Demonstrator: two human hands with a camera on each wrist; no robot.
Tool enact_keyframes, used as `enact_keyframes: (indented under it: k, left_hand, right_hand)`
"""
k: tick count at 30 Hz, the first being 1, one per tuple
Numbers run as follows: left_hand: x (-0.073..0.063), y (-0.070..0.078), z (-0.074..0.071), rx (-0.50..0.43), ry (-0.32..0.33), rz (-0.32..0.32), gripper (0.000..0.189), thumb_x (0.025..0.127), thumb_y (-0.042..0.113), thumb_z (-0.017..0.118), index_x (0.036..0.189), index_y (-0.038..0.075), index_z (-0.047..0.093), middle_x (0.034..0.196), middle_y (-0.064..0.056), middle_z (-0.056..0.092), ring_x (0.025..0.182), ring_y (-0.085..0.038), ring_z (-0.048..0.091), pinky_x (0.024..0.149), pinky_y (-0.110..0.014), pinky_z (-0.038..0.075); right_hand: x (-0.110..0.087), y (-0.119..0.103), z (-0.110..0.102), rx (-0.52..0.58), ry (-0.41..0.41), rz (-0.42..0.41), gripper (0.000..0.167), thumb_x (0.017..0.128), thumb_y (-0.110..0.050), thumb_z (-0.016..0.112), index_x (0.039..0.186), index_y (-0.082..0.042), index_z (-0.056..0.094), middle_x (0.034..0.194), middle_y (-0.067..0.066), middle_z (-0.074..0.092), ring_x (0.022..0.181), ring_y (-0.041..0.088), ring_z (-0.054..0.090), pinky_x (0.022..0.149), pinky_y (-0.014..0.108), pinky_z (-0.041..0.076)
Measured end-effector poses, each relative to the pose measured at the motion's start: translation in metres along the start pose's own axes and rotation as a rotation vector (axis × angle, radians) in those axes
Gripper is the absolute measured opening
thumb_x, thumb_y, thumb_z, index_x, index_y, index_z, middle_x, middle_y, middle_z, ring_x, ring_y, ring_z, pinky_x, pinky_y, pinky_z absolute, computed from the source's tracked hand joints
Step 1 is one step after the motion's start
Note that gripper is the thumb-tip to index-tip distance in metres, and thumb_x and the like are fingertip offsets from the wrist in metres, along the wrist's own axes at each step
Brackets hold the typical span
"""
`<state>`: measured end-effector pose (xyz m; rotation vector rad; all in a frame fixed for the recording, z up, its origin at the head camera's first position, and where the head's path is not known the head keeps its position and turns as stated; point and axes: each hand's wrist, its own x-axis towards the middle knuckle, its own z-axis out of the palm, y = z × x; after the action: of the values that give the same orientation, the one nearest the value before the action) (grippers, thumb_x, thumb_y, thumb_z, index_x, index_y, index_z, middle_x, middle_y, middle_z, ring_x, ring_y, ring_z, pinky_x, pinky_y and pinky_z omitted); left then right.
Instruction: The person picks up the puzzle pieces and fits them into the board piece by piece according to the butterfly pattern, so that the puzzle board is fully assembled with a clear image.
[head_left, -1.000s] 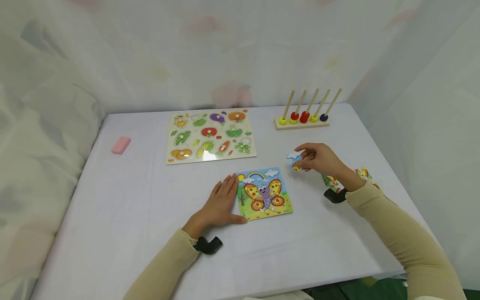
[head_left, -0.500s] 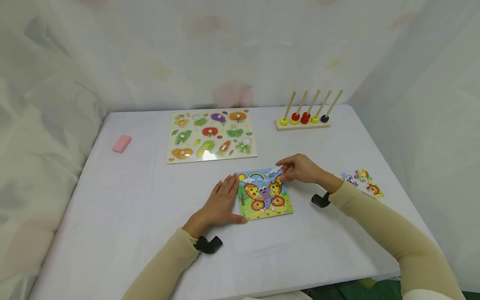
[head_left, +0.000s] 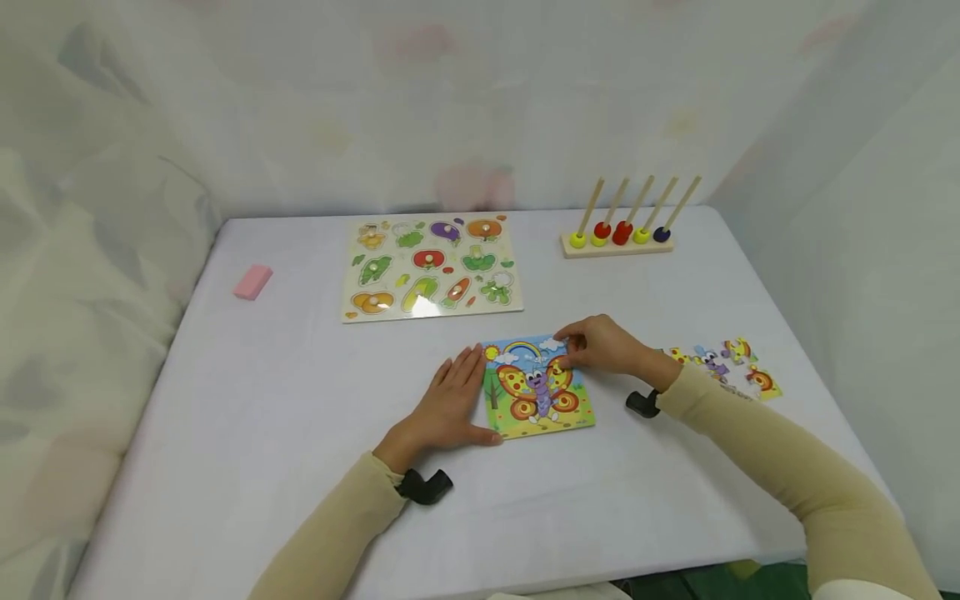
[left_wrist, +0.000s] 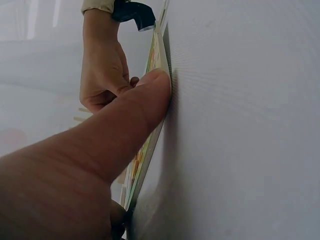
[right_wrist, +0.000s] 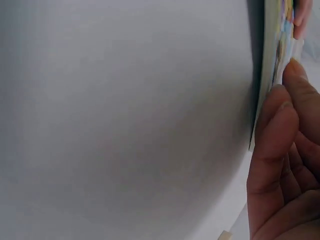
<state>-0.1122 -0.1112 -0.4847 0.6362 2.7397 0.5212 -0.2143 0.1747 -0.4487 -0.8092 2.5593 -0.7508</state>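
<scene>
A square butterfly jigsaw board (head_left: 536, 421) lies on the white table in front of the person. My left hand (head_left: 442, 412) rests along its left side, fingers straight and the thumb at the near left corner. In the left wrist view the left thumb (left_wrist: 145, 102) presses against the edge of the board. At the far right corner, my right hand (head_left: 606, 348) pinches a puzzle piece (head_left: 555, 343) with sky and cloud on it, thumb and fingertips right over the picture. Most of that piece is hidden by the right fingers (right_wrist: 275, 130).
Several loose puzzle pieces (head_left: 761, 382) lie to the right, partly behind the right forearm. A vegetable peg puzzle (head_left: 431, 287) lies farther back. Behind on the right stands a wooden bead counter (head_left: 618, 248) with upright rods. A pink block (head_left: 252, 282) lies at the left.
My right hand has carried the puzzle piece left from beside the board to its far right corner, then stayed there. My left hand has kept its place on the board.
</scene>
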Motion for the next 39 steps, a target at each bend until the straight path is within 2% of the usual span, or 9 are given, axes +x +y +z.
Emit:
enact_keyframes:
  k: [4,8,14,21,30,39]
  left_hand:
    - [0.001,0.000,0.001,0.010,0.001,-0.005,0.127,0.068,0.070,0.071,0.155,0.006,0.004,0.163,-0.005,-0.004,0.151,-0.020,-0.006,0.121,-0.045,0.000]
    - [0.002,0.001,0.001,0.017,-0.001,-0.012,0.127,0.067,0.070,0.071,0.155,0.007,0.004,0.163,-0.005,-0.004,0.151,-0.020,-0.005,0.121,-0.045,0.001]
    - [0.001,0.001,0.002,0.021,0.000,-0.014,0.127,0.067,0.070,0.071,0.155,0.007,0.004,0.163,-0.005,-0.003,0.151,-0.020,-0.005,0.121,-0.045,0.002]
    - [0.001,0.002,0.002,0.026,0.006,-0.009,0.127,0.068,0.070,0.071,0.155,0.007,0.004,0.164,-0.006,-0.003,0.151,-0.021,-0.005,0.121,-0.045,0.002]
    - [0.001,0.002,0.001,0.022,0.007,-0.005,0.126,0.068,0.070,0.071,0.155,0.007,0.004,0.163,-0.005,-0.004,0.151,-0.021,-0.005,0.121,-0.045,0.002]
    - [0.001,0.002,0.000,0.024,0.003,-0.008,0.126,0.068,0.070,0.071,0.155,0.006,0.004,0.163,-0.006,-0.003,0.151,-0.021,-0.004,0.121,-0.046,0.002]
  right_hand:
    - [-0.002,-0.001,0.002,-0.047,0.032,-0.031,0.037,0.083,-0.024,0.075,0.113,-0.003,0.069,0.071,-0.003,0.058,0.065,0.009,0.048,0.060,0.022,0.039]
    - [-0.003,-0.003,0.002,-0.070,0.046,-0.036,0.039,0.085,-0.026,0.074,0.116,-0.004,0.068,0.070,-0.004,0.057,0.064,0.009,0.048,0.060,0.023,0.039]
    - [-0.004,-0.001,0.004,-0.121,0.009,-0.053,0.047,0.085,-0.034,0.073,0.125,-0.011,0.065,0.069,-0.007,0.056,0.064,0.009,0.045,0.061,0.024,0.037]
    - [-0.005,0.005,0.005,-0.192,0.005,-0.066,0.045,0.086,-0.036,0.071,0.126,-0.016,0.065,0.074,-0.009,0.062,0.064,0.008,0.045,0.061,0.024,0.037]
    - [-0.005,0.006,0.004,-0.222,0.001,-0.059,0.044,0.086,-0.037,0.070,0.125,-0.017,0.066,0.066,-0.010,0.057,0.060,0.008,0.042,0.059,0.024,0.035]
    - [-0.004,0.000,0.001,-0.380,-0.021,-0.094,0.042,0.088,-0.040,0.067,0.124,-0.019,0.066,0.062,-0.009,0.056,0.058,0.008,0.042,0.058,0.025,0.034]
